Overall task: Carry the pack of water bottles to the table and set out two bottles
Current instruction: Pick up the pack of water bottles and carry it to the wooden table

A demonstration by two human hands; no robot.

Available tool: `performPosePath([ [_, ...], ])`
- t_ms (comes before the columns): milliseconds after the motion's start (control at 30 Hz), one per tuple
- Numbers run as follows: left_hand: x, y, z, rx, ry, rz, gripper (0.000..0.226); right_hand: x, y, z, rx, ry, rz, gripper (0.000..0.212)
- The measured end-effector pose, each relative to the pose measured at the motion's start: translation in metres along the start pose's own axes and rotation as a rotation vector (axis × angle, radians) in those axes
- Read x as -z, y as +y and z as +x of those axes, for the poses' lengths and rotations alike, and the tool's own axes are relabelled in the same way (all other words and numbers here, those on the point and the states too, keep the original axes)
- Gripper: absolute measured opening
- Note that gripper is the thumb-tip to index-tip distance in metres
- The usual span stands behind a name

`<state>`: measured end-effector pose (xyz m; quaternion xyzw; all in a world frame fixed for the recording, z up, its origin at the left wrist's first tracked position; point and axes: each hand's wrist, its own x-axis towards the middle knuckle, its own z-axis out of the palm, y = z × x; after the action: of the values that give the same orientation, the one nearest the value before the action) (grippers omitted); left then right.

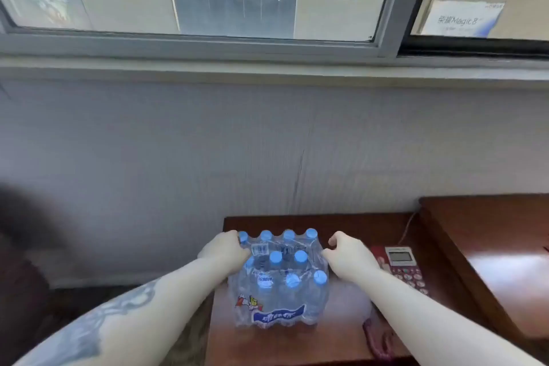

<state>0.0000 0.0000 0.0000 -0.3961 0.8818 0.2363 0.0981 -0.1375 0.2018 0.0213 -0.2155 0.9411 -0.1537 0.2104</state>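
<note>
1. Head view: the pack of water bottles [280,279] stands on the counter [341,342], toward its back left corner, close to the wall.
2. The left hand [224,249] grips the wrap at the pack's far left side; the right hand [349,255] is curled at its right side, touching the wrap.
3. The carrying looks done. To get bottles out cleanly, I would tear the wrap at the top while steadying the pack, away from the red phone [401,266] near the right edge.
4. The pack's blue label is too blurred to read. A sign [463,19] behind the window reads "Magic 8".
</note>
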Motion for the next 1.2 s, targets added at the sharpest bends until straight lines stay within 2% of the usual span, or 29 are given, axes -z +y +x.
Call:
performPosePath([
  [100, -0.026, -0.001, 0.022, 0.103, -0.038, -0.071, 0.054, -0.020, 0.012, 0.034, -0.119, -0.055, 0.223, 0.052],
  [200, -0.053, 0.002, 0.041, 0.254, -0.078, -0.194, 0.082, -0.041, 0.016, 0.060, -0.256, -0.168, 0.423, 0.070],
  [300, -0.079, 0.008, 0.060, 0.397, -0.049, -0.292, 0.095, -0.065, 0.020, 0.079, -0.353, -0.265, 0.570, 0.082],
  [400, -0.098, 0.013, 0.070, 0.494, 0.010, -0.395, 0.096, -0.085, 0.021, 0.093, -0.387, -0.286, 0.588, 0.086],
  [500, -0.109, 0.012, 0.070, 0.504, 0.079, -0.511, 0.084, -0.104, 0.020, 0.099, -0.374, -0.317, 0.617, 0.088],
  [600, -0.114, 0.012, 0.067, 0.499, 0.173, -0.552, 0.075, -0.115, 0.019, 0.099, -0.345, -0.241, 0.504, 0.080],
  [733, -0.120, 0.010, 0.063, 0.537, 0.241, -0.639, 0.087, -0.123, 0.022, 0.105, -0.404, -0.131, 0.553, 0.073],
  [800, -0.118, 0.003, 0.068, 0.610, 0.170, -0.762, 0.104, -0.123, 0.025, 0.112, -0.478, -0.145, 0.657, 0.079],
  [900, -0.106, -0.013, 0.082, 0.702, -0.116, -0.949, 0.126, -0.123, 0.033, 0.116, -0.514, -0.169, 0.713, 0.082],
  [967, -0.100, -0.023, 0.087, 0.673, -0.275, -0.984, 0.120, -0.122, 0.035, 0.115, -0.507, -0.183, 0.686, 0.081],
  [1000, -0.099, -0.027, 0.090, 0.654, -0.303, -0.994, 0.110, -0.121, 0.034, 0.116, -0.494, -0.202, 0.665, 0.081],
  [1100, -0.104, -0.031, 0.093, 0.613, -0.283, -1.035, 0.087, -0.119, 0.035, 0.120, -0.464, -0.241, 0.626, 0.082],
  [1200, -0.106, -0.031, 0.089, 0.610, -0.262, -1.060, 0.085, -0.122, 0.040, 0.119, -0.460, -0.238, 0.624, 0.077],
])
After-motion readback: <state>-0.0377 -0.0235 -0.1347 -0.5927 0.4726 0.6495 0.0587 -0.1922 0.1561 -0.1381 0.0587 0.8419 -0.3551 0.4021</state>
